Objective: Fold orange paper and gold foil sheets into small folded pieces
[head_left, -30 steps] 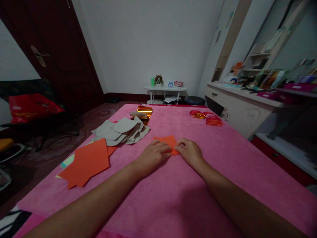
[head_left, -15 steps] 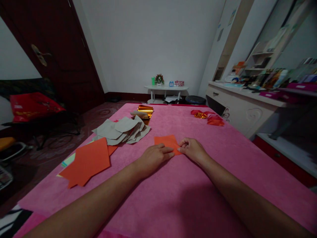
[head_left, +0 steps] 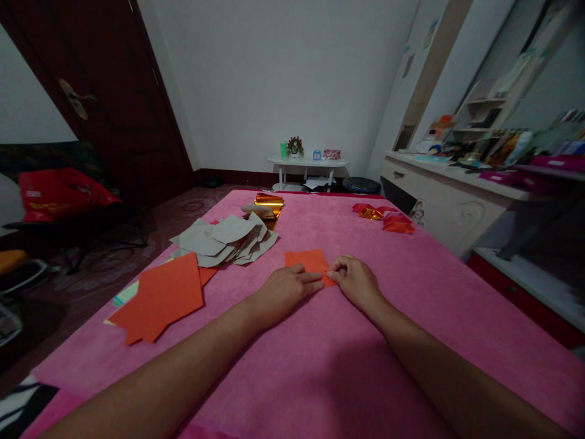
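A small sheet of orange paper (head_left: 307, 260) lies flat on the pink cloth (head_left: 292, 378) in front of me. My left hand (head_left: 292, 288) rests on its near left part, palm down with the fingers stretched out. At the paper's right edge, my right hand (head_left: 354, 277) pinches the paper's near right corner between thumb and fingers. That corner looks slightly bent, and the fingers partly hide it. The left fingertips nearly meet the right ones.
Orange sheets (head_left: 169, 296) lie at left, over pale ones. Behind them is a pile of grey paper pieces (head_left: 223, 241), with a gold foil roll (head_left: 269, 204) beyond. Red and gold crumpled pieces (head_left: 397, 223) lie at the far right. A cluttered dresser (head_left: 448, 183) stands right of the table.
My right fingers have shifted slightly left over the paper's corner, closer to the left fingertips. The left hand stays on the paper.
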Motion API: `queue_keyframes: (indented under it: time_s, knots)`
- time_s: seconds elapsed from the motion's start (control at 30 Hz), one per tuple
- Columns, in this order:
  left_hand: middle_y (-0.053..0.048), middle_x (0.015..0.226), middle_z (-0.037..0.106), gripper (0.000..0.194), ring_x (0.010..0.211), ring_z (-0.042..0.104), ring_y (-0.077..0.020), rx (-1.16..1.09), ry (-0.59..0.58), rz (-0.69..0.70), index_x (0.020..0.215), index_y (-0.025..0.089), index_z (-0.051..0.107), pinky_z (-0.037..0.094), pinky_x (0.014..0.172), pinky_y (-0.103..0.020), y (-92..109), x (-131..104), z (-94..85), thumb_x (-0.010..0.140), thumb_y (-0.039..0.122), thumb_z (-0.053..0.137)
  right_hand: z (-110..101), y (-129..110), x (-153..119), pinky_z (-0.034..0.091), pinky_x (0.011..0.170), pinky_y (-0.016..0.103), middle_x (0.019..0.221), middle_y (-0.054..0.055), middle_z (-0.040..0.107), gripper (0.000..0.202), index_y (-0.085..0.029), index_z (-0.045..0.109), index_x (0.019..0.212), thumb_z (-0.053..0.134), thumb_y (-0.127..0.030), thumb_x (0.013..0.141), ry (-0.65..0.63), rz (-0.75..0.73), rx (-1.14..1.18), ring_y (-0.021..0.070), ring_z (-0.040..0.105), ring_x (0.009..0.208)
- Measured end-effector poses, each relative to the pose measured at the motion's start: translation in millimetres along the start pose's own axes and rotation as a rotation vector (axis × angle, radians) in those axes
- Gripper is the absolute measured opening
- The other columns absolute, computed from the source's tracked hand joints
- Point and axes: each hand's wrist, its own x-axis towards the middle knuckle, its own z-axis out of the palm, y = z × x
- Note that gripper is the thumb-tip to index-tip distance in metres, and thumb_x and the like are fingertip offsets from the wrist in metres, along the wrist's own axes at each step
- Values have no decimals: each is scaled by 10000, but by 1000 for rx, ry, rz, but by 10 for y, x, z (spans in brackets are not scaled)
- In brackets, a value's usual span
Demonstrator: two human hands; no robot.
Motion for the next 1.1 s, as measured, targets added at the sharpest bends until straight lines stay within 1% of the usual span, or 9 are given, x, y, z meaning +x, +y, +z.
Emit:
queue_keyframes:
  time_s: [0.23,0.37,0.43,0.53,0.63,0.73,0.87,1.0,1.1]
  knots:
    - [-38,1255,618,368,956,536,-195,-22,15,13,1294,236,517,454,783,-299,-22,9,32,941,213,414,79,0,38,338,560,253,734,14,638,91,-198,617,644,611,-210,733,35,-9,-119,147,559,648]
    - [-33,1266,610,371,940,527,-199,-17,6,25,1295,243,521,446,779,-305,-38,19,37,940,217,416,64,-19,25,381,585,273,755,27,640,84,-202,608,659,595,-203,742,43,-30,-153,174,580,681]
    - [-36,1253,617,360,933,527,-197,-25,5,33,1276,251,540,441,784,-306,-45,25,35,941,219,412,50,-63,-27,429,660,286,843,40,653,105,-208,630,752,542,-152,764,45,-77,-154,189,604,784]
    - [-49,1202,640,327,928,524,-196,-20,5,47,1212,242,587,434,791,-310,-51,41,42,942,218,405,76,-172,-151,437,897,327,1117,81,642,344,-198,621,1064,421,-88,806,13,-264,-72,202,575,1065]
    - [-68,1042,685,247,888,527,-204,-5,-3,48,1005,199,678,434,775,-316,-58,58,69,926,220,444,151,-287,-282,383,1027,395,1369,157,494,521,-107,348,1403,343,-198,889,-147,-330,42,227,466,1260]
    - [-63,1008,694,219,860,548,-203,-33,-13,47,1010,192,675,450,779,-320,-70,39,97,902,199,484,179,-324,-368,322,1082,438,1486,191,310,638,-59,171,1471,318,-356,925,-299,-271,-1,252,314,1365]
    - [-88,1268,601,391,1043,572,-201,-95,16,45,1271,197,540,457,901,-344,-105,-110,106,890,146,470,60,-176,-399,245,1122,457,1496,200,269,730,-45,305,1434,392,-522,887,-359,-341,-198,288,240,1389]
    - [-88,1314,568,404,1168,548,-195,-91,32,-17,1295,207,523,425,992,-372,-142,-311,93,909,141,423,-97,-32,-399,203,1123,498,1488,192,290,756,-76,334,1429,390,-581,869,-347,-308,-358,303,246,1385]
    - [-86,1329,553,398,1174,549,-214,-50,32,-41,1289,219,533,437,985,-393,-132,-370,68,909,160,428,-89,-142,-438,130,1119,559,1490,225,253,852,-45,314,1432,439,-629,824,-277,-256,-440,341,196,1394]
